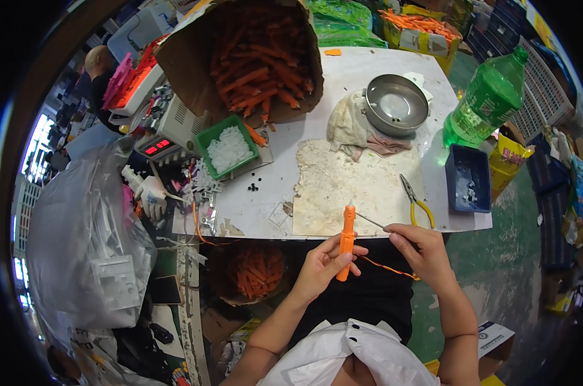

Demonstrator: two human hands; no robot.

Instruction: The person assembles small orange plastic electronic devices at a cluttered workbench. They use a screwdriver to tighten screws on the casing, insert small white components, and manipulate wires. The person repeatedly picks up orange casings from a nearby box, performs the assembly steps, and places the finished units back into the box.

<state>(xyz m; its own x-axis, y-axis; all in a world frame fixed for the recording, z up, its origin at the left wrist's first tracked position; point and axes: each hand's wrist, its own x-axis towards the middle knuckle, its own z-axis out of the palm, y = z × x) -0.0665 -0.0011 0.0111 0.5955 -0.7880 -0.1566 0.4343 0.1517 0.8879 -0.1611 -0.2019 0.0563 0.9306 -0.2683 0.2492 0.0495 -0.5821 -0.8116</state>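
My left hand (pixel 323 264) is closed around an orange pen-shaped plastic piece (pixel 347 241), held upright at the table's front edge. A pale tip shows at its upper end. In my right hand (pixel 420 251) is a thin metal rod-like tool (pixel 372 222), pinched between the fingers. Its far end points left and meets or nearly meets the orange piece near the top; I cannot tell if they touch. An orange wire (pixel 389 267) hangs below my hands. Pliers with yellow handles (pixel 418 202) lie just beyond my right hand on the worn board (pixel 323 186).
A cardboard box (pixel 192 64) of orange pieces stands at the back left. Near it are a green tray (pixel 208 154) of whitish pieces and small black parts (pixel 253 187). Rightward are a metal bowl (pixel 397 128), a cloth (pixel 348 122), a green bottle (pixel 488 100) and a blue bin (pixel 457 202).
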